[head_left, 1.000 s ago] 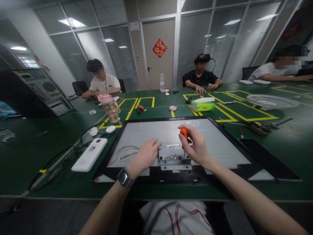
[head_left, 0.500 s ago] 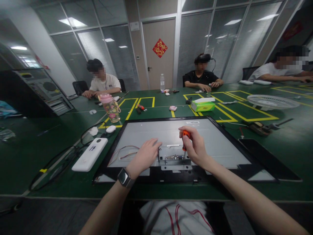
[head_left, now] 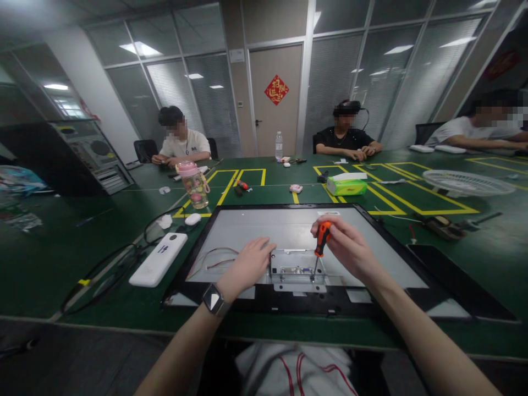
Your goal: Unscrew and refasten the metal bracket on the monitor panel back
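Note:
A flat display panel (head_left: 264, 220) with a black frame lies on the green table. On its near half is a metal bracket (head_left: 292, 261) with connectors. My right hand (head_left: 348, 245) is closed on an orange and black screwdriver (head_left: 323, 239), whose tip points down at the right part of the bracket. My left hand (head_left: 249, 264) rests flat with fingers spread at the bracket's left edge, holding nothing. Thin wires (head_left: 214, 256) lie on the panel left of that hand.
Left of the panel are a white power bank (head_left: 159, 259), black cables (head_left: 103, 269) and a pink-lidded bottle (head_left: 193, 187). A green tissue pack (head_left: 346, 185) is beyond it. A dark slab (head_left: 457, 280) lies right. Three people sit across the table.
The whole view has shifted a little. My right hand has opened its hold slightly, showing more of the screwdriver handle, which now leans to the right. My left hand stays at the bracket.

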A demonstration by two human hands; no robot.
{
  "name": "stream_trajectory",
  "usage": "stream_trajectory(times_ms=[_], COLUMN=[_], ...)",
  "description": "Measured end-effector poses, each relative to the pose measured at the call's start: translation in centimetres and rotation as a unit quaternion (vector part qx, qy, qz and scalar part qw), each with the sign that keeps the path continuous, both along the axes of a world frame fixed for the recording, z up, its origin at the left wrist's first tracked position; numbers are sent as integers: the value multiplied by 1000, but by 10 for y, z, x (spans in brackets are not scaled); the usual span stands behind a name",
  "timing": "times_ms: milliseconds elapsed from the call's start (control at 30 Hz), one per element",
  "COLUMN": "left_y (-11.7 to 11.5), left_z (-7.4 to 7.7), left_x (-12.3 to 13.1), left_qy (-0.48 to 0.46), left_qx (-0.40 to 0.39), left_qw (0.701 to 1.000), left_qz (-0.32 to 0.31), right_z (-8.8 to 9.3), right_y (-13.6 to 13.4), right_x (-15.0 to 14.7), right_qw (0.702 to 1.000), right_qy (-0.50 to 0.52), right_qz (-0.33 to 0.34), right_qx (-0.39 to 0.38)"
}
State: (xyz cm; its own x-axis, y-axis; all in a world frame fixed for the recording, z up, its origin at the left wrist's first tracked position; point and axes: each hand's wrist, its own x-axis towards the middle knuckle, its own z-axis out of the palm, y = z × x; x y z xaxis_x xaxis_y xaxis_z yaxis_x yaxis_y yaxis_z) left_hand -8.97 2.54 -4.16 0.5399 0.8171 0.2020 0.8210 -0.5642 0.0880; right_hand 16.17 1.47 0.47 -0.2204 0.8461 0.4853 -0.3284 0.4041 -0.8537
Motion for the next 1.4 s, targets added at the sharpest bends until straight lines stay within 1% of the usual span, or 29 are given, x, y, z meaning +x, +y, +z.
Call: stream_trajectory(times_ms=[33, 100, 200, 267, 367, 467, 533, 667, 733, 767, 900, 933, 1033, 1100, 1200, 1400], left_y=[0, 0, -1, -1, 0, 0, 0, 0, 0, 0, 0, 0, -1, -2, -2, -2], left_z=[0, 0, 1, 1, 0, 0, 1, 1, 1, 1, 2, 2, 4, 4, 3, 3], left_x=[0, 0, 0, -1, -1, -2, -2, -1, -1, -1, -1, 0, 0, 0, 0, 0], left_qy=[0, 2, 3, 4, 5, 2, 1, -4, -4, -4, 1, 5, 16, 18, 9, -6], left_qx=[-1, -1, -1, -1, -1, -6, -10, -11, -9, -9, -5, -5, -6, -1, 2, -3], left_qw=[1000, 1000, 1000, 1000, 1000, 1000, 1000, 1000, 1000, 1000, 1000, 1000, 1000, 1000, 1000, 1000], left_qz=[0, -2, -2, -2, -7, -6, -6, -4, -4, -5, -7, -7, -5, -5, -6, -10], right_z=[0, 0, 0, 0, 2, 1, -2, -6, -6, -6, -5, -5, -7, -8, -7, -2], right_y=[-1, -2, -1, 0, 0, 0, 1, 3, 3, 2, 1, 1, 4, 6, 6, 3], right_x=[0, -1, -1, 0, 0, 1, 3, 4, 5, 5, 5, 5, 6, 6, 6, 7], right_qw=[1000, 999, 998, 998, 999, 1000, 999, 990, 986, 987, 995, 995, 991, 991, 995, 999], right_qy=[1, -1, 12, 27, 41, 20, -8, -50, -52, -47, -8, -7, -14, -4, 15, 12], right_qz=[-2, -26, -58, -51, -18, -7, -31, -124, -146, -143, -92, -93, -128, -131, -100, -25], right_qx=[8, 28, 17, 1, -12, -15, -1, 49, 59, 57, 26, 26, 41, 40, 19, -36])
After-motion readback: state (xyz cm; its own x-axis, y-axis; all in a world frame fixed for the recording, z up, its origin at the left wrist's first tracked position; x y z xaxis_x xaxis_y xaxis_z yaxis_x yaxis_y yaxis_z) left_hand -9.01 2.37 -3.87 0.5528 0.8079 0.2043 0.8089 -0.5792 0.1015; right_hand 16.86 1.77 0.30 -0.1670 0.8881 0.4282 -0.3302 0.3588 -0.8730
